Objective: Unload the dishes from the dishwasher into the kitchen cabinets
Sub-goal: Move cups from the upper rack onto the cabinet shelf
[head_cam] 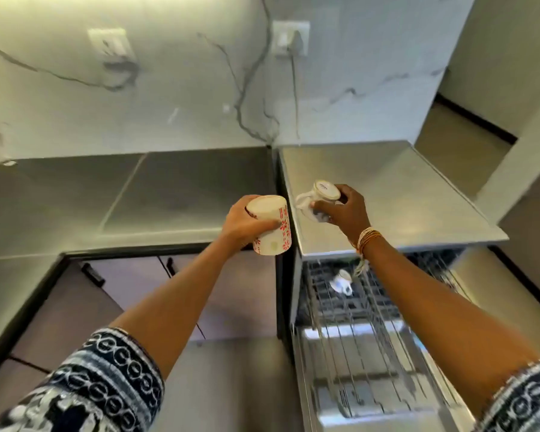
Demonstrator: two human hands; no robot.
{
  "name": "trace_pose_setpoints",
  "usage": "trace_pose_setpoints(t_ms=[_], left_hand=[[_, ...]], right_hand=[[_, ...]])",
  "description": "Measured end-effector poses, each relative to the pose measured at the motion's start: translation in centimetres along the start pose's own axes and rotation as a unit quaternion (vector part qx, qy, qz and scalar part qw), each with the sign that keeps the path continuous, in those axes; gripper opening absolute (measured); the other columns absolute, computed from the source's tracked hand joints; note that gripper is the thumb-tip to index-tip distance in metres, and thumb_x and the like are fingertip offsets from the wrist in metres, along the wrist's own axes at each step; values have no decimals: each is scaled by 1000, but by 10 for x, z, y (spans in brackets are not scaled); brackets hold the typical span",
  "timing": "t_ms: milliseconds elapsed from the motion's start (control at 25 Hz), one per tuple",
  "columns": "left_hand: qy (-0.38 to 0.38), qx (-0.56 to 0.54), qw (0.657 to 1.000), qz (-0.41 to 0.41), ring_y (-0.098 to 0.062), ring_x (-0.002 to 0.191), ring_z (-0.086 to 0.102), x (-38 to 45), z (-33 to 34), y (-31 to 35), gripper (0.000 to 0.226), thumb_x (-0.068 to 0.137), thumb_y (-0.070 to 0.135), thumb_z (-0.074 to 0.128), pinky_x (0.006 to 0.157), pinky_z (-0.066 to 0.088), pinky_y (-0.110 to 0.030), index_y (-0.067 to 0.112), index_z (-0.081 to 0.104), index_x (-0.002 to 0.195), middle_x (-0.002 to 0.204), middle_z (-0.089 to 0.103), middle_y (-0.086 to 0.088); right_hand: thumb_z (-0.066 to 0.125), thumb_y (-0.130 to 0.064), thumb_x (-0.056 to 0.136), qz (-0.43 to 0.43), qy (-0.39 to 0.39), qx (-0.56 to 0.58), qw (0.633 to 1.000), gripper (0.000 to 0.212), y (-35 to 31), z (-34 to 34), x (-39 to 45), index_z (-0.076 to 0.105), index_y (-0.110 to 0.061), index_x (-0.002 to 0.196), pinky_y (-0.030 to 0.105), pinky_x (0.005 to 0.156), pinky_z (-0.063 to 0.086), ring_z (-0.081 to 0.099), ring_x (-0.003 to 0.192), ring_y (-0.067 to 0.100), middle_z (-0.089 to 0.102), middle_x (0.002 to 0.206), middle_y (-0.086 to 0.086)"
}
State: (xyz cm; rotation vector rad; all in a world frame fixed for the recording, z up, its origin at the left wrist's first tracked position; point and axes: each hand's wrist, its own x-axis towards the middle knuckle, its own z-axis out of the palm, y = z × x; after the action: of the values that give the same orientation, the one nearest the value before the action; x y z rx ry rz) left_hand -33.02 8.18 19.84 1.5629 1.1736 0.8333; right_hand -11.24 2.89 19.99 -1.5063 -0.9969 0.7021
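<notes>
My left hand [243, 222] grips a white mug with red flower patterns [273, 226], held upside down above the gap between counter and dishwasher. My right hand [345, 208] holds a small white cup with a handle [318, 198], also bottom up, just over the steel top [387, 194] of the dishwasher. Below, the dishwasher's wire rack [356, 332] is pulled out. One more white cup [343, 282] lies on the rack near the back, partly hidden by my right wrist.
A grey countertop [122, 198] runs along the marble wall to the left. Lower cabinet doors with dark handles [89, 272] sit under it. Two wall sockets [290, 37] are on the marble wall, one with a cord hanging down.
</notes>
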Motion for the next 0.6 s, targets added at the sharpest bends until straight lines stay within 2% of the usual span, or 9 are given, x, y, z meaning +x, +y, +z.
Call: trace_pose_setpoints(t_ms=[120,280,400,600], left_hand=[[60,-31,997,42,-20,102,63,10,-71,58,65,63,23,83,79,59,-41,20,53,121,113,62,-4],[123,-35,988,92,-17,97,64,29,-154,123,59,71,26,80,69,60,-37,18,47,120,111,62,-1],[168,-52,975,138,-18,91,66,47,-212,165,43,73,23,79,61,57,-32,22,55,109,105,66,-1],[205,-93,955,191,-23,95,66,95,-301,220,46,73,17,80,70,56,-35,16,58,113,110,68,-7]], right_hand=[[84,-22,61,-62,-43,42,996,37,-87,38,23,64,-23,92,51,82,57,66,97,29,67,101,9],[80,-9,70,-117,-82,66,988,43,-181,90,55,64,-6,109,49,83,57,66,93,26,67,101,12],[79,-5,69,-154,-101,83,979,42,-243,133,78,63,-5,108,51,84,56,64,86,23,66,98,10],[78,0,71,-207,-99,130,965,35,-324,201,126,53,-11,93,52,85,54,61,87,26,61,100,14]])
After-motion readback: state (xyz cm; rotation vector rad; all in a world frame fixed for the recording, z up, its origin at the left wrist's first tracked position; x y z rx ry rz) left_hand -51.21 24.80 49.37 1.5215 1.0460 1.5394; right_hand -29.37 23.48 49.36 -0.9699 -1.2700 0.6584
